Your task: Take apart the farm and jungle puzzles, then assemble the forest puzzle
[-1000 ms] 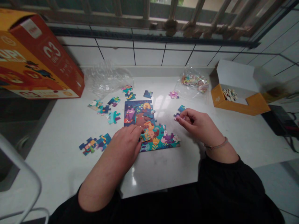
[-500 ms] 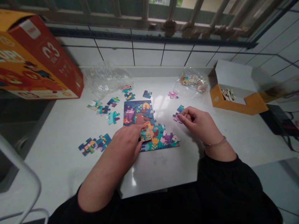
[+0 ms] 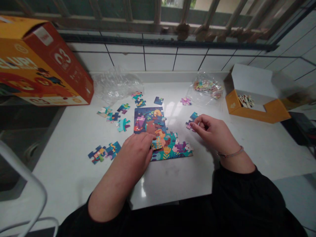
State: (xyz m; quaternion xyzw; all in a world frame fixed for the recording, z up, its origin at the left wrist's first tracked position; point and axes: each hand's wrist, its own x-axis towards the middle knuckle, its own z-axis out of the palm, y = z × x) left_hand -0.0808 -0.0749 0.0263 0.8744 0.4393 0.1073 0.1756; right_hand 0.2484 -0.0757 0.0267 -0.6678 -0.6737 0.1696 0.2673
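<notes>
A partly joined jigsaw puzzle with animals and plants lies flat on the counter. My left hand rests over its lower left part, fingers closed on a teal puzzle piece with orange leaves that overlaps the joined pieces. Right of the puzzle, the thumb and forefinger of my right hand are pinched at the edge of a purple puzzle piece, partly covered by the fingertips. A blue-teal piece lies just behind it.
Loose pieces lie left of the puzzle, with a joined group nearer me. Clear plastic wrap, a bag of pieces and an open yellow box stand behind. A big orange box is at left, a white tube at front left.
The whole view has shifted slightly, so everything appears a little further right. Both hands keep nearly the same places and grips relative to the pieces.
</notes>
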